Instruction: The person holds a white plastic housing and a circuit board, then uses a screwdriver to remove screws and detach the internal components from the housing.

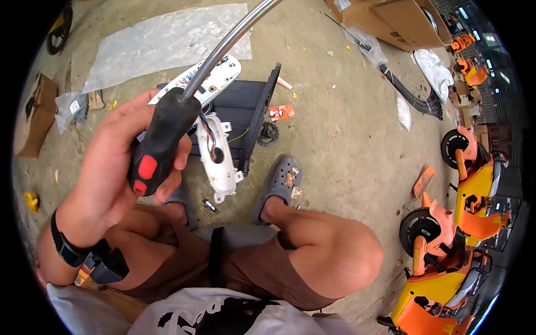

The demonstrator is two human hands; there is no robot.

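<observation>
My left hand (120,145) is raised close to the camera, its fingers wrapped round the black and red handle of a screwdriver (162,139). The screwdriver's metal shaft runs up and right, and its tip lies outside the picture. Behind the hand, on the floor, sits a white plastic housing (223,173) with coloured wires in its opening. A white panel (226,72) with wiring lies just beyond it, partly hidden by the screwdriver. Both rest at a dark ribbed panel (240,103). My right hand does not show.
Near my shoe (279,181) lie a black toothed wheel (268,134) and an orange packet (281,112). A plastic sheet (167,42) spreads at the back left. Cardboard boxes (399,25), a black cable bundle (410,95) and orange-yellow ride-on vehicles (430,279) stand or lie rightward.
</observation>
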